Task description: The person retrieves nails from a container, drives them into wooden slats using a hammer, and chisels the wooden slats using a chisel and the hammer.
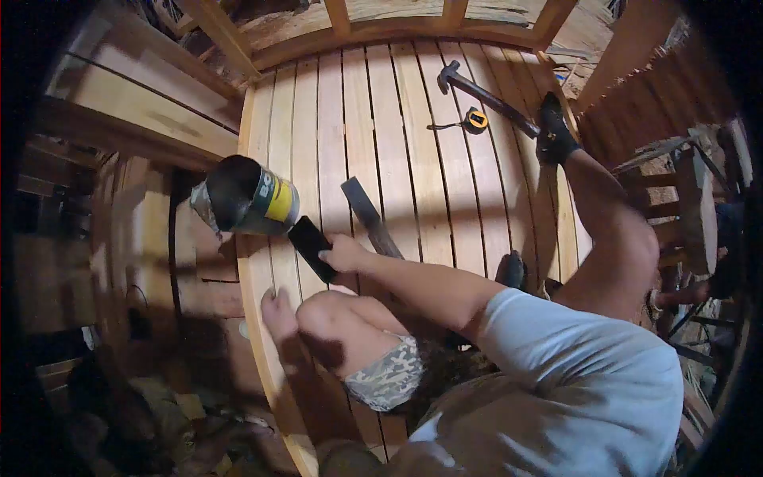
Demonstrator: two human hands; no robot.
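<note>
My right hand (344,254) is closed round one end of a flat black rectangular object (308,245); its exact kind does not show. The other end lies close to the base of an open tin can (274,199) with a green and yellow label. Beside my bent knee, near the platform's edge, my left hand (278,315) has its fingers curled together; anything within them is too small to make out. A tool with a broad flat metal blade (362,202) and a wooden handle lies on the slats, just beyond my right wrist.
The slatted wooden platform (397,127) has a raised railing (397,30) along its far side. A claw hammer (489,98) and a yellow and black tape measure (475,121) lie toward the right, near my shoe (554,131). Wooden boards (139,95) stand at the left.
</note>
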